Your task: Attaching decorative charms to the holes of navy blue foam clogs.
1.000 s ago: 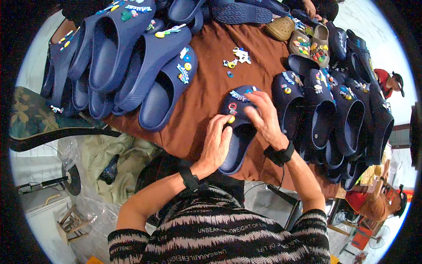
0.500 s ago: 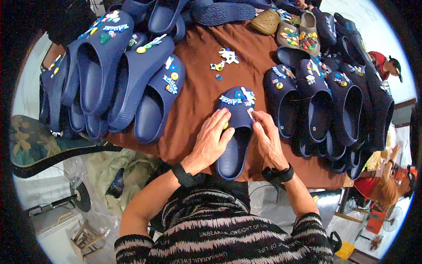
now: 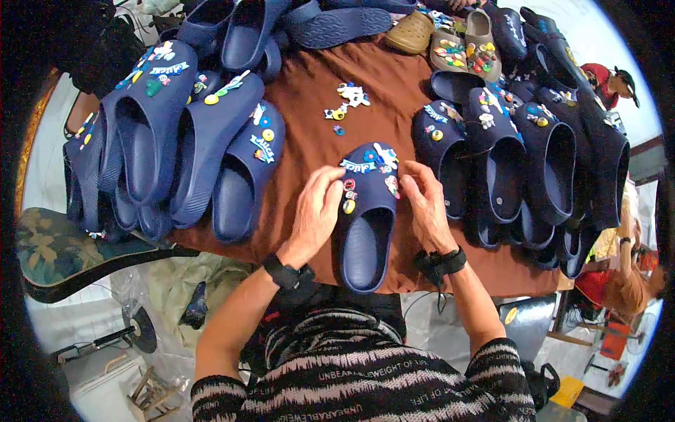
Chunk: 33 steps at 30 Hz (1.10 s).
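A navy clog [image 3: 373, 200] lies on the brown cloth in front of me, its toe pointing away and its opening towards me. Colourful charms [image 3: 360, 167] cover the toe, with more down both sides of the upper. My left hand [image 3: 315, 214] is along the clog's left edge, thumb and fingers apart, with nothing held. On the other side my right hand [image 3: 427, 207] rests open near the right-hand charm [image 3: 391, 185], its fingertips close to the clog's edge. Past the toe, a few loose white and yellow charms [image 3: 351, 96] lie on the cloth.
Decorated navy clogs [image 3: 151, 151] are piled on the left, and another row of them [image 3: 503, 162] stands on the right. Tan clogs [image 3: 450, 50] sit at the far right. A patterned seat [image 3: 70, 243] is beside the table; other people are at the right.
Both hands have loosened from the clog and moved outward a little. Charms on its left side, covered by my left hand before, now show. The view has shifted slightly.
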Available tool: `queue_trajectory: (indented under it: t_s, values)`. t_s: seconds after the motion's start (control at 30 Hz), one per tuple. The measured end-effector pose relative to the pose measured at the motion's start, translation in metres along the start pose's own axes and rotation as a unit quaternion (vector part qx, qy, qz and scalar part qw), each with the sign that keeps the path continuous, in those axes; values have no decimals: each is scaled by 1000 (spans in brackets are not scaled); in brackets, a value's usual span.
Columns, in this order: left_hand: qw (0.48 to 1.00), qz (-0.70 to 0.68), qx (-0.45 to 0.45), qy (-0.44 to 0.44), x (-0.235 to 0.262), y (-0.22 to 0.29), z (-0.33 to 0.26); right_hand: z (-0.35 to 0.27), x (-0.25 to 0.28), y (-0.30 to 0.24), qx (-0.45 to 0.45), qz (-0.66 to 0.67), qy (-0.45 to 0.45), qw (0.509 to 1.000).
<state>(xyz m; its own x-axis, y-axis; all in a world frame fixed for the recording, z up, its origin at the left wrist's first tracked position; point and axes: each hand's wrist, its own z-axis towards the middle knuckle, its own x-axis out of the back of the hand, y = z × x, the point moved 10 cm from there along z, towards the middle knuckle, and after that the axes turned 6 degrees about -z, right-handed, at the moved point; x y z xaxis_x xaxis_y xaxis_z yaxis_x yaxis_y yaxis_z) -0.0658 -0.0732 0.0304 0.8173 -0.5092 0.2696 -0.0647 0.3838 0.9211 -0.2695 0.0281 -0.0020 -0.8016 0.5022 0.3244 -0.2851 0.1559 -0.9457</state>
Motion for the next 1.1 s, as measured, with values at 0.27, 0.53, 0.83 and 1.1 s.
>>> queue_trajectory:
  t_s: [0.27, 0.53, 0.83, 1.1]
  values:
    - [983, 162, -48, -72, -19, -11, 39, 29, -21, -57, 204, -190, -11, 960]
    - [983, 136, -48, -111, -27, -13, 48, 44, -31, -33, 156, -156, -103, 970]
    - [964, 177, -149, -128, -30, 1, 47, 43, -33, -22, 166, -168, -114, 965]
    - [988, 125, -31, -89, -17, -8, 30, 39, 0, -6, 89, -95, 3, 991]
